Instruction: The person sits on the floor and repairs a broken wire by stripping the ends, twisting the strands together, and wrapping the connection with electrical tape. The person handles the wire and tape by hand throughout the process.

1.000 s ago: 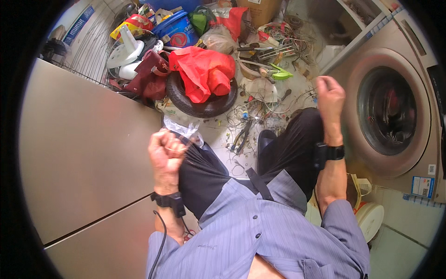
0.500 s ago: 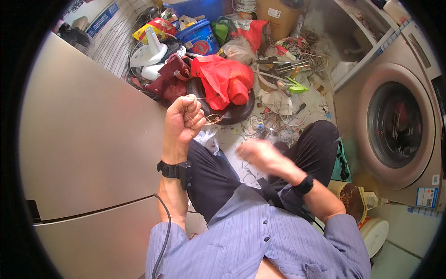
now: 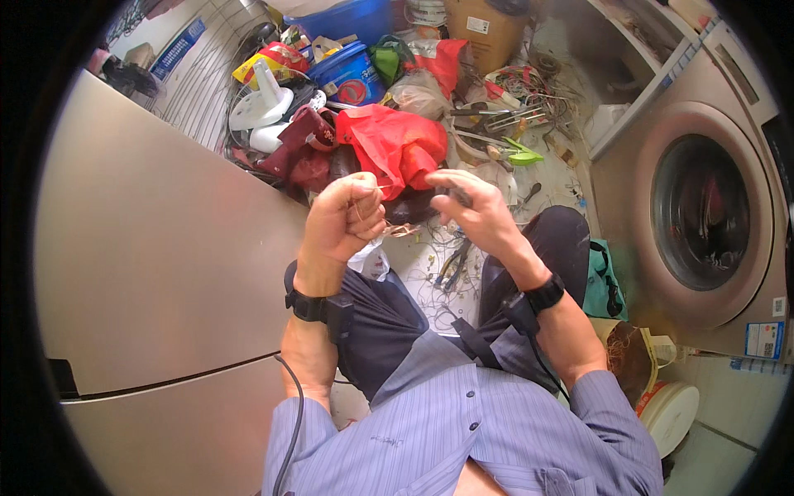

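My left hand point(image 3: 346, 217) is closed in a pinch around a thin copper-coloured wire point(image 3: 382, 187), whose short end sticks out toward the right. Strands of the same colour, a loose bundle of wire point(image 3: 403, 230), show just below the fist. My right hand point(image 3: 480, 213) is raised a little to the right of that wire end, its fingers curved and the thumb apart from them; a dark patch inside the palm is too shaded to make out. Below, on the floor between my legs, lies a dark-handled hand tool like pliers point(image 3: 452, 264) among wire scraps.
A red bag point(image 3: 393, 142) lies ahead on a dark round thing, with a blue bucket point(image 3: 347, 74) behind it. Tangled cables point(image 3: 533, 87) cover the floor at the far right. A fridge point(image 3: 157, 240) stands left, a washing machine point(image 3: 695, 215) right.
My right hand has moved up and forward, nearer to the left hand, uncovering the floor between my legs. My left hand has shifted slightly right and down, still pinching the wire.
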Demonstrator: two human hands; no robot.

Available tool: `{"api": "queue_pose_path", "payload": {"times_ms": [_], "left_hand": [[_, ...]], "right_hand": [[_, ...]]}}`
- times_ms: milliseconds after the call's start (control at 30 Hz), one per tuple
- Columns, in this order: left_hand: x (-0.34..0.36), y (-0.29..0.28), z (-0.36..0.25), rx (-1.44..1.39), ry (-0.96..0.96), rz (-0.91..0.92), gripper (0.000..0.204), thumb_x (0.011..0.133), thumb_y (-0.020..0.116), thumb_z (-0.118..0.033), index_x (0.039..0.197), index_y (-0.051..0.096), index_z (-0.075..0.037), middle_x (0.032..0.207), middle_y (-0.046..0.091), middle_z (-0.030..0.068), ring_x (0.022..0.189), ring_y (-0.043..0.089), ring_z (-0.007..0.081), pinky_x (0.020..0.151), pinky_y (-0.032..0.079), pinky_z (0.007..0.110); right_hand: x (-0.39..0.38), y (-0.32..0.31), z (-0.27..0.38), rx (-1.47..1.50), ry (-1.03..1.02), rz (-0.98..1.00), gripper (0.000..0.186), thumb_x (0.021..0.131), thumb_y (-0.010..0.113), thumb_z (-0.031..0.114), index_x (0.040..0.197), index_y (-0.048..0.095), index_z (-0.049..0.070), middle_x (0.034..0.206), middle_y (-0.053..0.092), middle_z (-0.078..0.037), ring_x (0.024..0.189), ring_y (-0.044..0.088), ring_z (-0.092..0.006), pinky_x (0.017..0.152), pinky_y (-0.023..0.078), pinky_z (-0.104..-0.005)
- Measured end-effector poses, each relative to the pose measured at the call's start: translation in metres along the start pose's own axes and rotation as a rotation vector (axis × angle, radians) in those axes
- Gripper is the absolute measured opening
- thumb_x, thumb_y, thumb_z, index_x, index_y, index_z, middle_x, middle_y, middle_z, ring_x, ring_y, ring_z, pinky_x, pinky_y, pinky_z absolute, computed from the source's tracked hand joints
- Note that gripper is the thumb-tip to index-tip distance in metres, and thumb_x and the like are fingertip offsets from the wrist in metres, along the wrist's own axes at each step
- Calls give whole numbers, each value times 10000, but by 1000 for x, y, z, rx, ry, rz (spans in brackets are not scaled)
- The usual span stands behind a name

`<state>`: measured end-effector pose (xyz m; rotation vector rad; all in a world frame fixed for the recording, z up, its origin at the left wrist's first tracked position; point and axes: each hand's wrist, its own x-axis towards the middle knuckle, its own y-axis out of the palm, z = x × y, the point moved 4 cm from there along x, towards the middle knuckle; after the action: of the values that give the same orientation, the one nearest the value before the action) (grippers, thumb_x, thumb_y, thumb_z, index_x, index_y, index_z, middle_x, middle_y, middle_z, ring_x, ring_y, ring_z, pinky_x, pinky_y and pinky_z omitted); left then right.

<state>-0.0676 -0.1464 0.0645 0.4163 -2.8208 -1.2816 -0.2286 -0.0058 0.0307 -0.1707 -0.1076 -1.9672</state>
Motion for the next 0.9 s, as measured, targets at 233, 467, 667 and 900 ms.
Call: {"api": "queue_pose_path", "payload": {"times_ms": [233, 467, 667, 900], "left_hand": [[2, 8, 15, 147, 39, -63, 296, 1004, 549, -149, 738, 428, -101, 597, 355, -35, 450, 275, 70, 450, 251, 261], [3, -12, 34, 105, 115, -207, 283, 1029, 518, -157, 759, 453, -104, 598, 334, -20, 466, 314, 105, 480, 291, 280], [7, -25, 50, 21, 102, -228, 283, 1025, 520, -186, 761, 462, -101, 593, 331, -16, 468, 334, 120, 479, 303, 293], [9, -20, 47, -144, 124, -223, 329, 1032, 515, -197, 723, 439, -113, 570, 328, -23, 439, 294, 104, 458, 277, 287]], "right_hand": [[15, 14, -20, 239, 237, 139, 136, 958, 712, 127, 1049, 758, 36, 823, 728, -8, 647, 589, -48, 590, 476, -227], [3, -5, -28, 362, 224, 69, 161, 987, 689, 139, 1054, 749, 5, 835, 754, -47, 598, 615, -55, 556, 461, -212], [-1, -10, -23, 463, 153, 99, 165, 1015, 644, 122, 1068, 740, -1, 809, 724, -42, 585, 578, -62, 544, 437, -215], [-4, -1, -34, 187, 282, 31, 136, 988, 674, 96, 1040, 755, -1, 790, 705, -22, 635, 584, -58, 580, 470, -242]]}}
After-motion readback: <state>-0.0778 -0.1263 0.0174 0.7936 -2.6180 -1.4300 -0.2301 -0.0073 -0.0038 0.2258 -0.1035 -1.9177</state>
